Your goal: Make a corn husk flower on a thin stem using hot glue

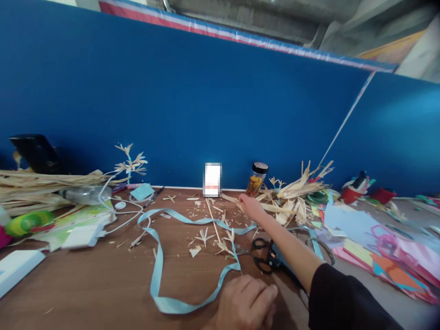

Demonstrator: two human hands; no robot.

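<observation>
My left hand (245, 300) is at the bottom middle, fingers curled round the lower end of a thin stem. That stem carries a pale dried-husk flower (225, 245) and is partly wrapped in light blue ribbon (158, 266), which loops across the table. My right hand (249, 206) reaches to the back, fingers closed on a dried husk strip (231, 198); its fingertips are small and partly hidden. Just behind it stands a jar with a black lid (260, 168). Black-handled scissors (263, 256) lie under my right forearm, beside a dark tool (280, 259).
Husk scraps (203, 236) litter the brown table (103, 284). To the left are a husk bundle (51, 183), a clear bottle (82, 195) and a white cable (120, 227). Coloured paper (354, 220) and a red pen cup (352, 195) are at right. A blue partition (206, 101) stands behind.
</observation>
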